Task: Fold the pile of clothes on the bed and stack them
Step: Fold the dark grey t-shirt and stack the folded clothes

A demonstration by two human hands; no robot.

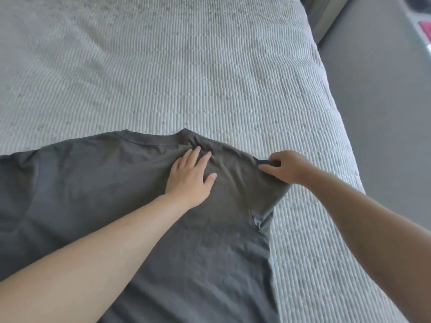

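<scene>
A dark grey shirt (116, 194) lies spread out flat on the bed (186, 66), at the near side, with its neck hole pointing away from the person. Its body runs down toward the bottom of the view, and one sleeve reaches off to the left edge. The left hand (190, 176) lies flat on the shirt just below the neck hole, with its fingers straight and a little apart, pressing the cloth down; this grip is wide and holds nothing. The right hand (284, 167) is at the right sleeve (268, 197). Its fingers are curled, and its grip pinches the edge of the sleeve, where a small fold of dark cloth shows between finger and thumb. The cloth is pulled into soft wrinkles between the two hands. Both bare arms reach in from the bottom of the view, the left one across the shirt and the right one over the bed. The bed has a pale cover with thin ribbed lines. To the right of the bed is a grey floor (384, 113), and a small pink thing (425, 29) sits at the far right edge, too blurred to tell what it is.
</scene>
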